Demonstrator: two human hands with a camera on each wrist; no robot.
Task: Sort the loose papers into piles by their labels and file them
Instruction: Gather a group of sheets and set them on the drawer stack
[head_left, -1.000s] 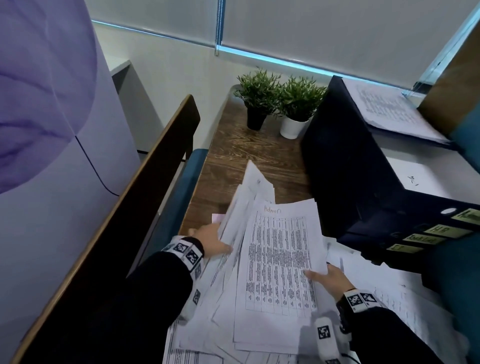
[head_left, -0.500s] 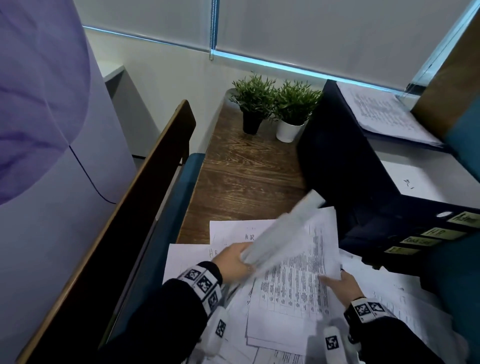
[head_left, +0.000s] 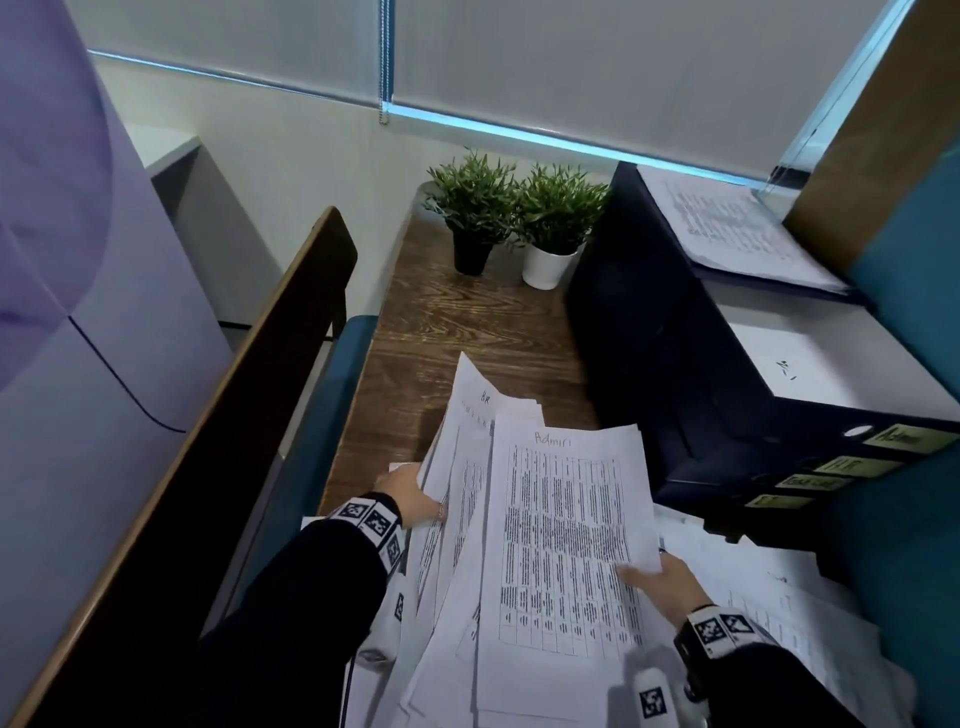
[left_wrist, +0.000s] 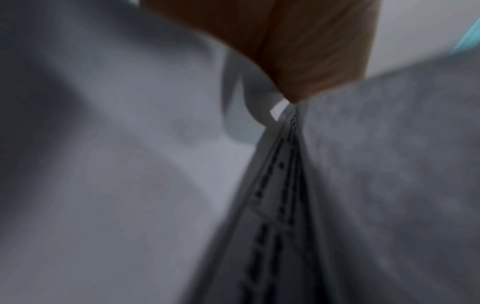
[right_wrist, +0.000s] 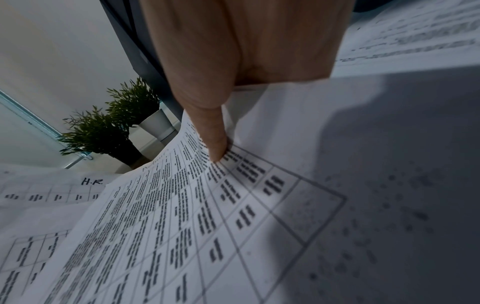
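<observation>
The right hand (head_left: 662, 577) pinches the near right edge of the Admin sheet (head_left: 563, 540), thumb on top. The left hand (head_left: 410, 493) grips the left edge of a fanned bunch of papers (head_left: 457, 499); one shows "HR" at its top. Both lie over the bench (head_left: 467, 332), just in front of the person. The Admin sheet runs long away from the body, toward the dark file box (head_left: 727, 415), which sits just to the right, so the right hand is nearer to it. Its yellow labels (head_left: 901, 438) face the person. The paper is thin, white and bendy, with printed grids. The bench is brown wood with wavy grain.
</observation>
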